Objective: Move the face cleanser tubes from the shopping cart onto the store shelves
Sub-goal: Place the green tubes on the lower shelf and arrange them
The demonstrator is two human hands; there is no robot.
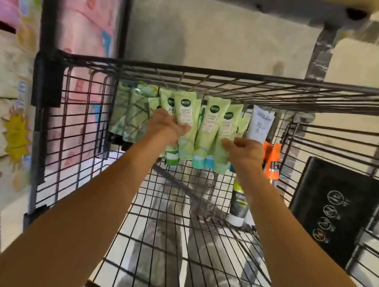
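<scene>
Several light green face cleanser tubes [210, 127] with teal caps stand bunched against the far end of the black wire shopping cart [48, 151]. My left hand [165, 126] grips one green tube [184, 116] on the left of the bunch. My right hand [244, 149] pinches another green tube [225, 138] on the right of the bunch. A white tube [260, 125] leans just right of my right hand. A black and lime tube [238, 203] lies on the cart floor under my right forearm.
Green patterned sachets [131, 115] stand left of the tubes. Orange items [273, 157] sit beside the white tube. A black child-seat flap [334, 207] with warning icons is at the cart's right. Packaged goods [4, 98] fill shelving on the left. A pale tiled floor lies beyond.
</scene>
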